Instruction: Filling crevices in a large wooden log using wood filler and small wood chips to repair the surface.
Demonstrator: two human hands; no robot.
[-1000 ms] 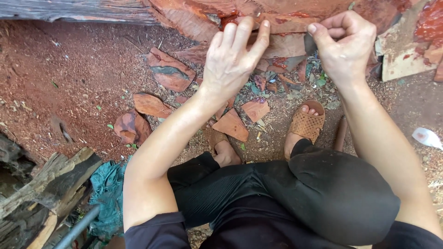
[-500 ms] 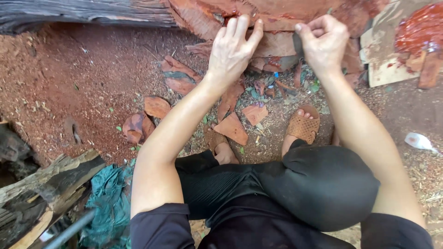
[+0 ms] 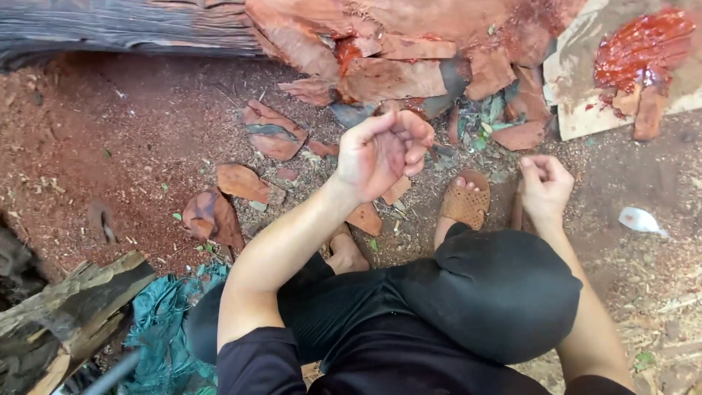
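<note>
Both hands pulled back from bark slabs [image 3: 395, 77]; left hand [image 3: 380, 153] grip loosely curled, empty; right hand [image 3: 545, 186] grip pinched, contents unclear.

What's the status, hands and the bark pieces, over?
Left hand raised, fingers curled, nothing visibly held. Right hand loosely closed beside sandalled foot, grip unclear. Reddish bark pieces against the log, untouched. Nothing between hands and pile.

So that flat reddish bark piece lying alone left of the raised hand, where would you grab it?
Probably by its right edge: the bark piece lies flat on the soil, and that edge faces the left hand, so come from the right and above, fingers pinching its thin rim.
</note>
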